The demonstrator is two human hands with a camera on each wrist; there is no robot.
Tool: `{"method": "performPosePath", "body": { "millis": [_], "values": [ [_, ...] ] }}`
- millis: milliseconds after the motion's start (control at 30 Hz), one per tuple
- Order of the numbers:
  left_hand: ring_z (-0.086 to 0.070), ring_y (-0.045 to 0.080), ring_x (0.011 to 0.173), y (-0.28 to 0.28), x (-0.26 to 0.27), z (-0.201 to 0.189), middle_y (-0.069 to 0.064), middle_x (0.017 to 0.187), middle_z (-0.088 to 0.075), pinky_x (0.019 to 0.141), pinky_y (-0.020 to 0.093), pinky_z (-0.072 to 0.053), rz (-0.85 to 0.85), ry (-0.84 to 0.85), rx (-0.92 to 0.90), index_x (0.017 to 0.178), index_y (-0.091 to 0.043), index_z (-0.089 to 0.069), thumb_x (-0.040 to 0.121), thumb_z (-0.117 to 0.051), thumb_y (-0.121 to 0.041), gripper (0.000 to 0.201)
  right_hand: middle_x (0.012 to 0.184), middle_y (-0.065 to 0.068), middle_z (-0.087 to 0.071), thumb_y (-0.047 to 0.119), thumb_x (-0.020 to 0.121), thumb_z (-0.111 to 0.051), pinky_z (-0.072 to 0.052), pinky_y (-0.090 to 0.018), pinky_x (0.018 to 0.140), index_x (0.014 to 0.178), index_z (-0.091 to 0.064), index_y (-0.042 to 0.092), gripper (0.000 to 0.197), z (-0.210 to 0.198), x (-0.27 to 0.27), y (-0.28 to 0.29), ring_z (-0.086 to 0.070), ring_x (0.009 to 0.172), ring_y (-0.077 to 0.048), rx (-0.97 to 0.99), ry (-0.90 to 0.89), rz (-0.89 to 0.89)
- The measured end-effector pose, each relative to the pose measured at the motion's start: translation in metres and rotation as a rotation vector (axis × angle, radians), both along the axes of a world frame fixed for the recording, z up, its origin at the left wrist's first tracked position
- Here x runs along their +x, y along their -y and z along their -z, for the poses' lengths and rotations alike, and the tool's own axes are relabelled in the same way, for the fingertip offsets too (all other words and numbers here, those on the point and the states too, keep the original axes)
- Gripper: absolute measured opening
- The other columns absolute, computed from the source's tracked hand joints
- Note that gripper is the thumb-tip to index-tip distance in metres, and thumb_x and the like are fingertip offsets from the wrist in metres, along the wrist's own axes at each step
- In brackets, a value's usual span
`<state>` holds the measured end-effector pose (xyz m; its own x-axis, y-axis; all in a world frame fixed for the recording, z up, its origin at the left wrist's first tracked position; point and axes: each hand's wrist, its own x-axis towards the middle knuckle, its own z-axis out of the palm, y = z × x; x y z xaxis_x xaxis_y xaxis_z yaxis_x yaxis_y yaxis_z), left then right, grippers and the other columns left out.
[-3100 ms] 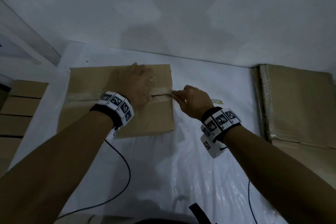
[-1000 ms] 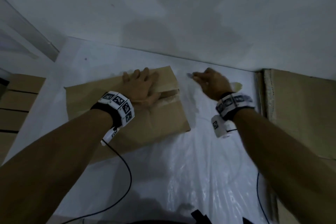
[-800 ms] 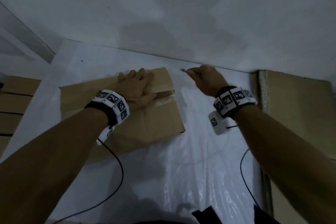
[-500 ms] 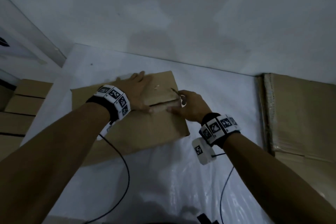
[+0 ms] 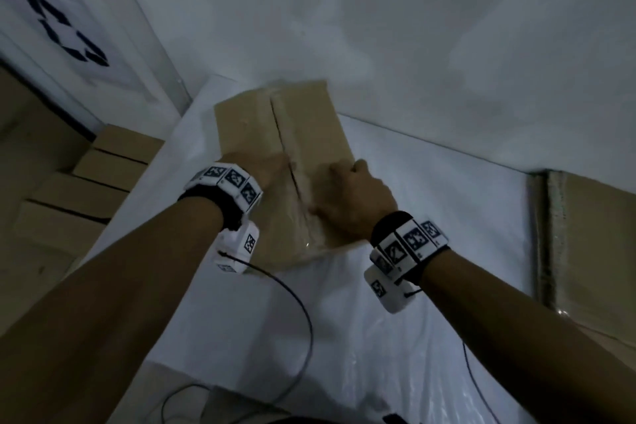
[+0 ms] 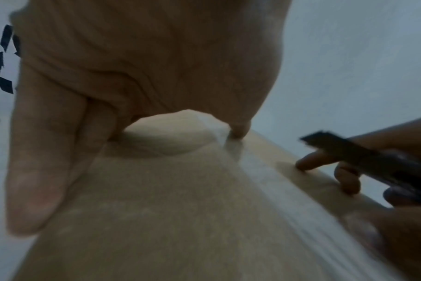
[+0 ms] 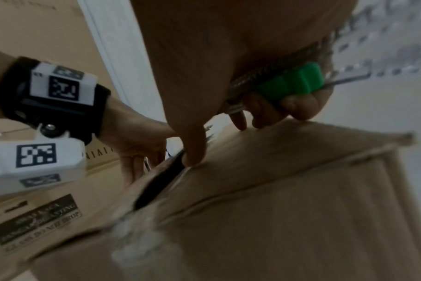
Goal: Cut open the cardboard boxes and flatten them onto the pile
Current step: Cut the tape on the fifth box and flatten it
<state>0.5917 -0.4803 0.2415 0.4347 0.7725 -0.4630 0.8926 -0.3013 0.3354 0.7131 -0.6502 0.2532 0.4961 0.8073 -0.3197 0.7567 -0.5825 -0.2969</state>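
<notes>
- Cardboard box [image 5: 282, 155] on the white plastic-covered table [image 5: 430, 217], toward the far left corner, close to the wall; long axis running away from the viewer.
- Top flaps parted along the centre seam [image 5: 285, 151]; dark gap visible in head and right wrist views, with remnants of clear tape [image 6: 264, 171] along the flap edges.
- Left hand [image 5: 266, 170] on the left flap near the seam; fingers extended, tips at the gap, thumb lying flat against the cardboard in the left wrist view. Not closed round anything.
- Right hand [image 5: 351, 203] on the right flap, just beside the seam; thumb tip pressed at the flap edge over the gap, other fingertips resting on the cardboard.
- Same hand clamped round a box cutter [image 7: 291, 85]: green slider and metal body seen in the right wrist view, dark blade end [image 6: 329, 140] pointing up and away from the box in the left wrist view. Blade clear of the cardboard.
- Hands close together, one each side of the seam, not touching.
- Marker-tagged wristbands on both wrists; cables trailing over the near table edge.
- Pile of flattened cardboard [image 5: 592, 251] at the right edge of the table, well apart from the box.
- Stacked closed boxes [image 5: 89, 189] beyond the left edge, lower than the tabletop.
- White panel with a dark recycling symbol [image 5: 62, 27] upper left, by the wall.
- Frames dim; wrist views motion-blurred, printing on a neighbouring box not legible.
</notes>
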Motion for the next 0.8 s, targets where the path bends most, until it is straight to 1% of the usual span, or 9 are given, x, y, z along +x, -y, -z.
{"method": "performPosePath", "body": {
  "millis": [67, 133, 233, 333, 433, 567, 633, 700, 800],
  "values": [
    [-0.016, 0.043, 0.144, 0.001, -0.01, 0.008, 0.024, 0.158, -0.01, 0.113, 0.059, -0.018, -0.015, -0.071, 0.094, 0.154, -0.008, -0.012, 0.085, -0.057, -0.061, 0.098, 0.126, -0.011, -0.036, 0.059, 0.076, -0.07, -0.052, -0.046, 0.085, 0.139, -0.036, 0.018, 0.083, 0.009, -0.001, 0.001, -0.059, 0.095, -0.039, -0.024, -0.031, 0.028],
    [-0.002, 0.038, 0.147, 0.003, -0.02, 0.013, 0.016, 0.161, 0.003, 0.112, 0.064, -0.009, 0.271, -0.106, 0.274, 0.155, -0.016, -0.002, 0.092, -0.05, -0.052, 0.087, 0.128, -0.008, -0.035, 0.056, 0.076, -0.072, -0.052, -0.046, 0.087, 0.139, -0.039, 0.025, 0.077, 0.015, 0.007, 0.003, -0.059, 0.096, -0.038, -0.01, -0.071, 0.033],
    [-0.035, 0.039, 0.137, 0.008, -0.031, 0.009, 0.015, 0.151, -0.036, 0.107, 0.061, -0.028, 1.025, 0.183, 0.456, 0.145, -0.019, -0.039, 0.085, -0.05, -0.05, 0.068, 0.127, -0.004, -0.036, 0.054, 0.079, -0.071, -0.051, -0.041, 0.086, 0.136, -0.043, 0.031, 0.067, 0.019, 0.018, 0.003, -0.059, 0.097, -0.035, 0.021, -0.083, -0.006],
    [-0.039, 0.031, 0.133, 0.021, -0.03, 0.01, 0.007, 0.145, -0.042, 0.109, 0.051, -0.025, 1.4, -0.088, 0.429, 0.141, -0.026, -0.041, 0.063, -0.041, -0.078, 0.094, 0.123, -0.002, -0.036, 0.054, 0.077, -0.072, -0.049, -0.039, 0.082, 0.133, -0.044, 0.034, 0.065, 0.019, 0.03, 0.0, -0.058, 0.095, -0.034, 0.022, -0.058, -0.052],
    [-0.047, 0.032, 0.122, 0.027, -0.011, -0.001, 0.009, 0.134, -0.049, 0.108, 0.048, -0.027, 1.402, -0.157, 0.485, 0.138, -0.027, -0.045, 0.064, -0.023, -0.076, 0.091, 0.121, -0.004, -0.036, 0.058, 0.077, -0.07, -0.049, -0.04, 0.078, 0.132, -0.042, 0.032, 0.067, 0.015, 0.04, -0.006, -0.058, 0.09, -0.036, -0.003, 0.024, -0.1],
    [-0.055, 0.024, 0.088, 0.025, 0.01, -0.015, 0.002, 0.101, -0.054, 0.086, 0.04, -0.042, 1.391, -0.183, 0.538, 0.113, -0.025, -0.059, 0.059, -0.059, -0.08, 0.077, 0.123, -0.013, -0.041, 0.046, 0.092, -0.058, -0.049, -0.045, 0.082, 0.13, -0.039, 0.011, 0.055, 0.005, 0.041, -0.01, -0.056, 0.099, -0.036, -0.047, 0.099, -0.033],
    [-0.052, 0.024, 0.09, 0.028, 0.013, -0.007, 0.002, 0.106, -0.052, 0.087, 0.043, -0.043, 1.269, -0.148, 0.464, 0.111, -0.02, -0.056, 0.057, -0.062, -0.082, 0.082, 0.116, -0.013, -0.05, 0.038, 0.1, -0.044, -0.047, -0.043, 0.081, 0.123, -0.039, 0.007, 0.038, 0.004, 0.039, 0.001, -0.056, 0.098, -0.029, 0.045, -0.02, 0.044],
    [-0.052, 0.026, 0.095, 0.03, 0.016, -0.002, 0.004, 0.11, -0.052, 0.092, 0.043, -0.041, 1.069, -0.085, 0.357, 0.107, -0.015, -0.054, 0.061, -0.067, -0.077, 0.078, 0.099, -0.01, -0.057, 0.039, 0.103, -0.034, -0.043, -0.038, 0.07, 0.108, -0.04, 0.01, 0.03, 0.004, 0.035, 0.018, -0.055, 0.077, -0.023, 0.099, -0.165, 0.055],
    [-0.054, 0.028, 0.098, 0.03, 0.021, -0.003, 0.006, 0.109, -0.052, 0.089, 0.039, -0.041, 0.834, 0.066, 0.231, 0.105, -0.009, -0.054, 0.072, -0.071, -0.064, 0.066, 0.087, -0.009, -0.064, 0.039, 0.102, -0.036, -0.048, -0.038, 0.061, 0.095, -0.046, 0.012, 0.03, 0.01, 0.024, 0.044, -0.056, 0.063, -0.023, 0.141, -0.276, 0.105]
  ]
}}
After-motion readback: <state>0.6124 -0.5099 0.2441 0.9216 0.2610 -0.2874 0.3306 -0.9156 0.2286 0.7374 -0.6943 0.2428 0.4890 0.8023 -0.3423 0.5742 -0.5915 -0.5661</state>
